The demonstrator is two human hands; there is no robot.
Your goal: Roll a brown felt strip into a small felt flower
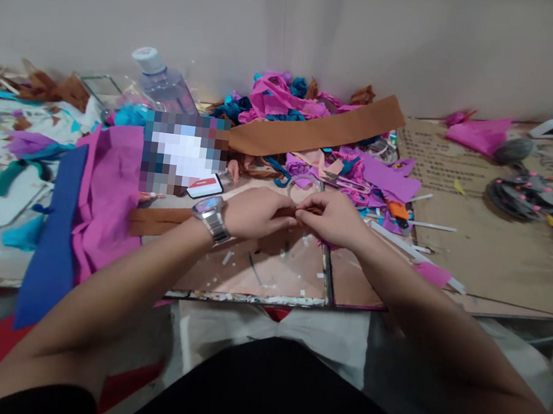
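Note:
My left hand [261, 213], with a metal watch [212, 218] on its wrist, meets my right hand [333, 219] over the middle of the table. Both hands are closed, fingertips pinched together on a small brown piece of crepe-like material [312, 209], mostly hidden by the fingers. Just behind the fingertips lies a pale ring [304, 187]. A brown strip [161, 221] runs under my left wrist. Beyond the hands, small scissors [343, 181] rest among purple and pink scraps [386, 177].
A wide brown strip [316, 131] lies across a scrap heap. To the left are a phone [204, 186], a plastic bottle [165, 86], and pink [111, 193] and blue cloth-like sheets [55, 227], the blue overhanging the edge. Cardboard [454, 235] and a dark pin-studded dish [525, 194] are right.

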